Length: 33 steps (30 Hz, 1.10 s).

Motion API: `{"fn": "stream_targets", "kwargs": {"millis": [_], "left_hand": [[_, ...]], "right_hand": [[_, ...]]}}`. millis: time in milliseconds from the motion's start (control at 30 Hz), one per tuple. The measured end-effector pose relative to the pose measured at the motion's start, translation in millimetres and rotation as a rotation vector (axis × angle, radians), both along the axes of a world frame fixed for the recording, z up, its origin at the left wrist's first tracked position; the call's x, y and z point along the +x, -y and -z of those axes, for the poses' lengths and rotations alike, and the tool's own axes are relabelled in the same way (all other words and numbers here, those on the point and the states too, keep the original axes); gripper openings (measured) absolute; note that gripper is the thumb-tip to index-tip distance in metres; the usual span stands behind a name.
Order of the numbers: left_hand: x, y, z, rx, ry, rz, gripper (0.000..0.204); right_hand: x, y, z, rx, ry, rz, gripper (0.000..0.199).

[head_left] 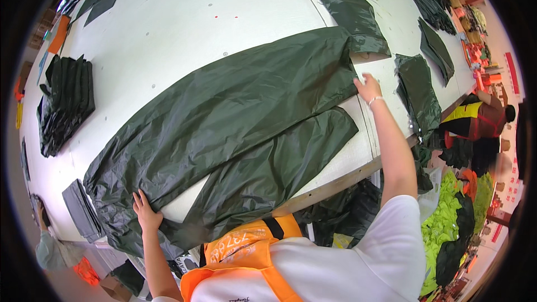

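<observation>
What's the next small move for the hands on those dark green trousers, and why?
Probably sweep the right hand along the upper leg to flatten it. The dark green trousers lie spread on the white table, the left hand pressing the waist end flat, the right resting open at the upper leg's hem. The fabric looks wrinkled, and the lower leg splays apart.

A garment workshop: a wide white cutting table (184,17) strewn with stacked dark green fabric pieces (67,103).
</observation>
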<state>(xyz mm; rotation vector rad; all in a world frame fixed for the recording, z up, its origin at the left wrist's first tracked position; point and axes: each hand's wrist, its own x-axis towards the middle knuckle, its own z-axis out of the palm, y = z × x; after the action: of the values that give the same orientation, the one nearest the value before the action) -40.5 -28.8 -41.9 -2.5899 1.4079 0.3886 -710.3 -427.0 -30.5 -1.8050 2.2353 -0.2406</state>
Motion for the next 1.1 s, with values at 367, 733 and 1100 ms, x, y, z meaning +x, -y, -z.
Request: {"fn": "stream_targets", "kwargs": {"millis": [367, 733, 1100], "left_hand": [[3, 6, 5, -0.024, 0.071, -0.050, 0.096], [80, -105, -6, -0.918, -0.061, -0.380, 0.056], [121, -257, 79, -1.065, -1.316, -1.554, 0.033]], "right_hand": [[-65, -6, 69, 0.296, 0.869, 0.352, 0.028], [-56, -110, 72, -0.079, 0.657, -0.105, 0.043], [-10, -235, -77, 0.408, 0.427, -0.282, 0.044]]}}
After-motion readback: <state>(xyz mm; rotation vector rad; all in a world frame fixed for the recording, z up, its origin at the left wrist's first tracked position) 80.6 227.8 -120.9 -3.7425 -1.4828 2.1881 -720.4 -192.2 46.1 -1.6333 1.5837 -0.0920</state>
